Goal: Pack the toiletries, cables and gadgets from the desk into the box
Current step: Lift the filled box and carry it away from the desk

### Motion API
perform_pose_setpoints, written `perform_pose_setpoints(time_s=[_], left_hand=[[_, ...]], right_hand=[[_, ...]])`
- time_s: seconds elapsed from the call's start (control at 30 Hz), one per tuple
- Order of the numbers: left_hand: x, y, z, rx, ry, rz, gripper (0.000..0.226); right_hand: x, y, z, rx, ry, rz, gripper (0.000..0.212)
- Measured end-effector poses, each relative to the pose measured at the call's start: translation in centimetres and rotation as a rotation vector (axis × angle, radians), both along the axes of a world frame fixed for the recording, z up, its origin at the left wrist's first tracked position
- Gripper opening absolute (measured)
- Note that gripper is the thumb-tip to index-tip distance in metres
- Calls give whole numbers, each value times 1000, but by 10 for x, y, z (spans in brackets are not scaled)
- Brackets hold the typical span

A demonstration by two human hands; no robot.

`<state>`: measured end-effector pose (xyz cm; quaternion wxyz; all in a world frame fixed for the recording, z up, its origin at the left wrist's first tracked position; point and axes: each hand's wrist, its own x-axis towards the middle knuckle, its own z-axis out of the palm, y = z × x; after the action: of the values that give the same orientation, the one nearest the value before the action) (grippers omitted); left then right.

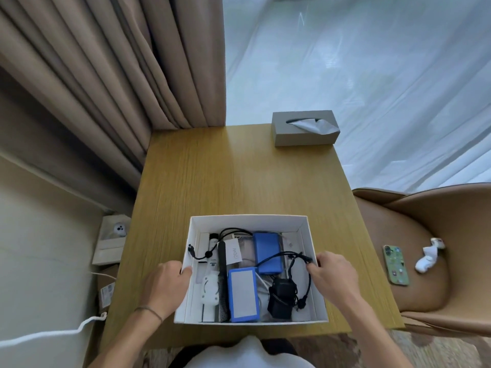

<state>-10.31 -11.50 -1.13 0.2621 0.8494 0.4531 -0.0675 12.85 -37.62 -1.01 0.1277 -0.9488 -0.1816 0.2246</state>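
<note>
A white open box (248, 221) sits on the wooden desk (212, 176) near its front edge. Inside lie two blue power banks (267, 252), a black comb (222, 277), a white gadget (210, 286), a black charger (281, 294) and a white tube. A black cable (291, 257) loops over the right side of the box. My left hand (166, 284) grips the box's left wall. At the right rim, my right hand (333, 274) pinches that cable's end.
A grey tissue box (304, 128) stands at the desk's far right corner. A tan chair (430, 235) on the right holds a phone (396, 264) and a white crumpled item (427, 257). Curtains hang behind; small boxes and a white cord lie on the floor at left.
</note>
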Motion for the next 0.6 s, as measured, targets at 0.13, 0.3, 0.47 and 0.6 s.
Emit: perform_pose_setpoints(time_s=[0.13,0.3,0.47,0.6], left_hand=[[6,4,10,12,-47,-40,52],[18,18,20,46,-75,-136,49],[30,31,25,50,-86,-305,48],[32,40,22,36,-105,-428,47]], right_hand=[[-1,-5,12,15,-1,-64,43],[-17,-13,25,87,-33,-203,39],[-50,-25,33,111,-67,-356,37],[-89,-35,33,96,-58,-476,40]])
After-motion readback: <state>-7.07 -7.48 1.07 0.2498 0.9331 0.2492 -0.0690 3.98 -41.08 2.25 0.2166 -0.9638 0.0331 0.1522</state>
